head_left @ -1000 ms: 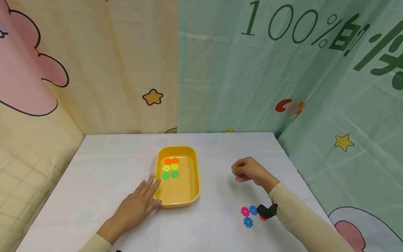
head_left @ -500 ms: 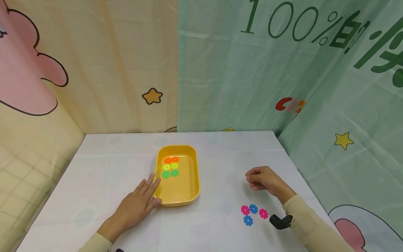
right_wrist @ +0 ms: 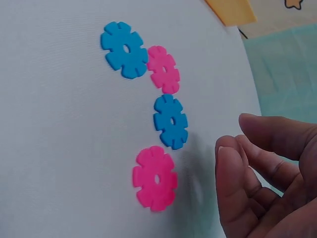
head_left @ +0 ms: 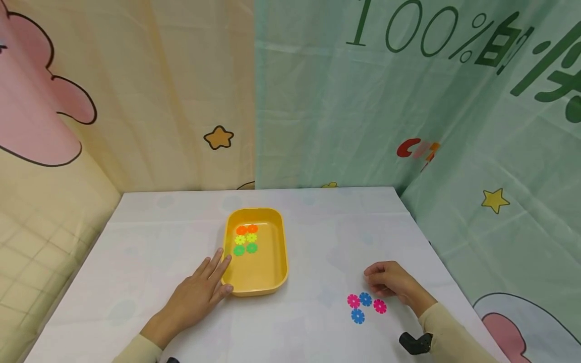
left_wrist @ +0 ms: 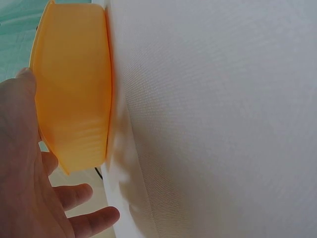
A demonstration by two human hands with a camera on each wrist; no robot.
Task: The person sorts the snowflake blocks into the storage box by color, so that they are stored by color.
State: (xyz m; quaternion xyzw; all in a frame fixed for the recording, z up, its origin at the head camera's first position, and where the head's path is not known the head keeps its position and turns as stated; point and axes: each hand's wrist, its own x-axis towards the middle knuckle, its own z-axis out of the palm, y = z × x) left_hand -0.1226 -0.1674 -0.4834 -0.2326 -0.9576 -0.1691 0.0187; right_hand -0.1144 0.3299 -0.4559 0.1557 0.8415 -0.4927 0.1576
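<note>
My left hand (head_left: 195, 296) rests at the left side of a yellow plastic tray (head_left: 268, 282), its straight fingertips on the rim. In the left wrist view the tray's outer wall (left_wrist: 74, 89) fills the space beside that hand. My right hand (head_left: 394, 283) hovers just behind several flower-shaped plastic discs, fingers loosely bent and holding nothing. Nearest to it are a pink disc (right_wrist: 156, 178) and a blue disc (right_wrist: 171, 121), flat on the table. Beyond them lie another blue disc (right_wrist: 125, 49) and another pink disc (right_wrist: 164, 69).
Inside the tray, paired discs stand in rows: orange discs (head_left: 241, 230) at the back, then yellow discs (head_left: 240, 240), then green discs (head_left: 239, 250). A white cloth covers the table (head_left: 313, 242). Printed curtains (head_left: 327, 101) hang behind and at both sides.
The right hand has come back from nearer the tray, moving right and toward the person, lower near the loose discs. The left hand and tray have stayed in place.
</note>
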